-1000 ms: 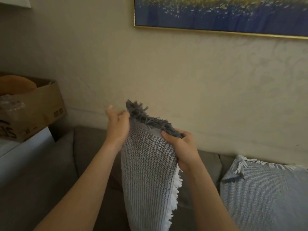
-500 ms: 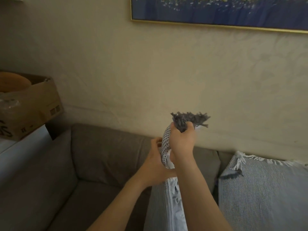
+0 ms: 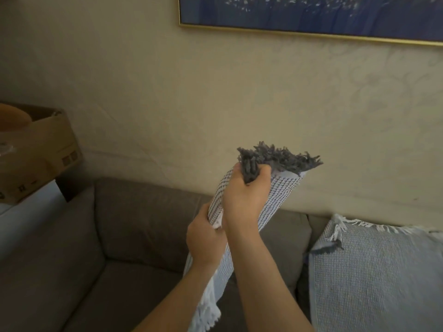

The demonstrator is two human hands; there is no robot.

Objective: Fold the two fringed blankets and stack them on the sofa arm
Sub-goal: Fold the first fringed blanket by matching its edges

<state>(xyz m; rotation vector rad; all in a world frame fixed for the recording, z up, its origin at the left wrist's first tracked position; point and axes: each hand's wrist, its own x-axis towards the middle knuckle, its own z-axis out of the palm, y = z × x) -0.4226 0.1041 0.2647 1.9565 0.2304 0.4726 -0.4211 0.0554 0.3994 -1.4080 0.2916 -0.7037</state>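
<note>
Clutching dark fringe (image 3: 280, 158) of the blanket (image 3: 278, 200) in curled fingers of right hand (image 3: 243, 198), pinching fabric just below with left hand (image 3: 203, 240) fingers. Can't read box (image 3: 48, 152) print.

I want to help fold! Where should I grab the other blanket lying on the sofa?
Probably pinch the other blanket at its top left corner, coming from above. The white fringe marks that edge, and the corner sticks up free against the sofa.
</note>
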